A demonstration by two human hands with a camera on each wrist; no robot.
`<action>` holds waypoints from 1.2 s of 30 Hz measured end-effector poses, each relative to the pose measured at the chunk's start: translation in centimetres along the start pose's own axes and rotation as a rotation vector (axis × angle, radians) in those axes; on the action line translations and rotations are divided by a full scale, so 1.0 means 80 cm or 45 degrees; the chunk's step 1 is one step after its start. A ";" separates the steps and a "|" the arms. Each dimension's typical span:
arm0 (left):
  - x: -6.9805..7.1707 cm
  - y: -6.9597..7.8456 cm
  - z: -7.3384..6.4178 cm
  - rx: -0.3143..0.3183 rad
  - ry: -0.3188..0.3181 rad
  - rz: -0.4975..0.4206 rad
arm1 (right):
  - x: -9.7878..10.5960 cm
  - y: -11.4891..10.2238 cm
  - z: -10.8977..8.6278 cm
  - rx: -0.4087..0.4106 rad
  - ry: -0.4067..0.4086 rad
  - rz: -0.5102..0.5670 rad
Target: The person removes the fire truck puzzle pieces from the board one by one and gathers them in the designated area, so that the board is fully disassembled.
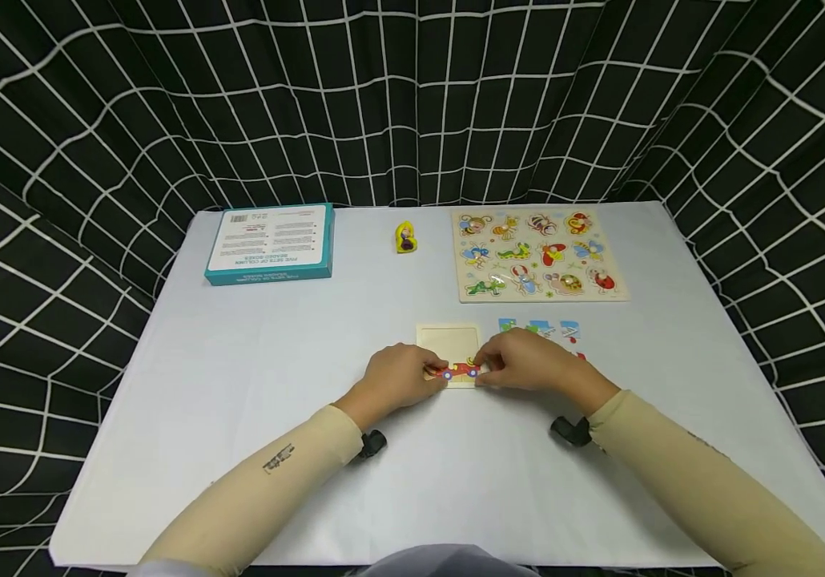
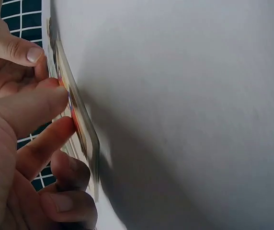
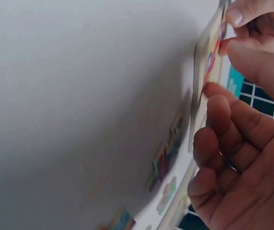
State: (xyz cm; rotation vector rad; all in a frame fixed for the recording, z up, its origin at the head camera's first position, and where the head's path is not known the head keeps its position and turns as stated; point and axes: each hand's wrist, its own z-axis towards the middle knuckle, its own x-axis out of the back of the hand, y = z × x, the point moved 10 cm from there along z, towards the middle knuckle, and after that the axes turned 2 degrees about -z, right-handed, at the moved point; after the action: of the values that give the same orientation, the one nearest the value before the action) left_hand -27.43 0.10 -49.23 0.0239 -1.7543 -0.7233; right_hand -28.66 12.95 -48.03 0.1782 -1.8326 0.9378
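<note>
A small light wooden puzzle tray (image 1: 448,340) lies on the table in front of the person. Across its lower part are puzzle pieces with a red car (image 1: 460,371) printed on them. The left hand (image 1: 400,375) pinches the left end of this car picture between thumb and forefinger. At the right end, the right hand (image 1: 528,358) does the same, its other fingers (image 3: 205,143) loosely curled. In both wrist views the fingertips sit right at the coloured pieces, close over the tray. Loose blue puzzle pieces (image 1: 569,328) lie beyond the right hand, which partly hides others.
A wooden insect puzzle board (image 1: 542,256) lies at the back right of the white table (image 1: 275,361). A teal and white box (image 1: 268,244) is at the back left. Between them stands a small yellow figure (image 1: 405,238). Black gridded cloth (image 1: 355,104) surrounds the table.
</note>
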 end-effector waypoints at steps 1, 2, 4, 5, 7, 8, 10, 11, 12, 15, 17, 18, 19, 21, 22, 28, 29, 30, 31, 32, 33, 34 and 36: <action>-0.001 0.001 0.000 -0.001 0.007 0.002 | 0.000 -0.001 0.000 -0.003 0.006 0.014; -0.001 0.002 0.001 -0.004 0.016 0.006 | 0.000 -0.001 0.001 -0.008 0.009 0.029; -0.001 0.003 0.001 0.001 0.026 0.001 | -0.002 -0.001 0.001 -0.026 0.019 0.048; 0.000 0.004 0.001 0.005 0.030 0.002 | -0.002 -0.001 0.001 -0.037 0.025 0.043; -0.001 0.004 0.001 0.016 0.035 0.000 | -0.004 -0.001 0.000 -0.054 0.041 0.023; -0.002 0.004 0.001 0.019 0.036 -0.003 | -0.005 -0.002 -0.001 -0.058 0.052 0.008; -0.003 0.003 0.001 0.032 0.037 -0.009 | -0.005 -0.004 -0.003 -0.047 0.084 -0.023; -0.004 0.002 0.000 0.036 0.038 -0.014 | -0.004 -0.005 -0.004 -0.038 0.100 -0.042; -0.005 0.002 0.000 0.039 0.038 -0.022 | -0.002 -0.006 -0.006 -0.028 0.115 -0.053; -0.006 0.000 0.001 0.035 0.023 -0.044 | 0.008 0.000 -0.020 -0.024 0.135 -0.053; -0.006 -0.002 0.001 0.035 -0.005 -0.068 | 0.016 0.014 -0.037 -0.047 0.116 -0.026; -0.005 -0.003 0.002 0.036 -0.024 -0.082 | 0.019 0.024 -0.048 -0.068 0.102 -0.005; -0.005 -0.004 0.002 0.037 -0.047 -0.090 | 0.022 0.035 -0.059 -0.091 0.084 0.011; -0.006 -0.008 0.002 0.050 -0.097 -0.115 | 0.027 0.060 -0.084 -0.152 0.053 0.055; -0.006 -0.010 0.002 0.057 -0.125 -0.124 | 0.029 0.072 -0.097 -0.179 0.048 0.072; -0.004 -0.019 0.002 0.115 -0.230 -0.130 | 0.038 0.124 -0.153 -0.333 0.093 0.188; -0.003 -0.020 0.003 0.123 -0.233 -0.127 | 0.038 0.129 -0.157 -0.347 0.105 0.196; -0.002 -0.021 0.003 0.127 -0.233 -0.128 | 0.039 0.133 -0.160 -0.355 0.115 0.192; -0.002 -0.022 0.004 0.125 -0.230 -0.128 | 0.038 0.135 -0.162 -0.362 0.124 0.187; -0.003 -0.022 0.005 0.124 -0.227 -0.126 | 0.038 0.138 -0.164 -0.371 0.127 0.182; -0.004 -0.022 0.006 0.118 -0.223 -0.127 | 0.037 0.141 -0.165 -0.382 0.131 0.176; -0.005 -0.022 0.006 0.113 -0.218 -0.132 | 0.037 0.143 -0.166 -0.393 0.134 0.168; -0.007 -0.022 0.007 0.097 -0.203 -0.136 | 0.036 0.146 -0.168 -0.408 0.140 0.162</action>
State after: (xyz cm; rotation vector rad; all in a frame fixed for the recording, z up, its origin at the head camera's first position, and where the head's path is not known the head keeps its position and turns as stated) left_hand -28.34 -0.86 -50.58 0.1157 -1.9440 -0.7524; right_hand -26.24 30.77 -49.33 -0.1870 -1.8794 0.7118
